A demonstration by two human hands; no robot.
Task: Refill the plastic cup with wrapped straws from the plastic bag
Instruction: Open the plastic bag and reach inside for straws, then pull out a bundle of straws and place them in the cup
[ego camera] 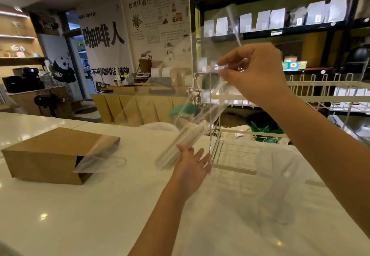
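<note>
My left hand (192,161) is flat under the straws (180,145), right hand (254,71) pinching the bag (210,103) top; a tilt could spill them.

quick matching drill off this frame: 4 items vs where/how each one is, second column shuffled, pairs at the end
Items:
1. right hand
2. left hand
3. paper bag
4. plastic cup

States:
A. lies on its side on the counter, open end toward the hands
B. pinches the top of the plastic bag, held up high
C. open under the wrapped straws
D. stands on the counter, lower right

Pairs: 1-B, 2-C, 3-A, 4-D
</note>
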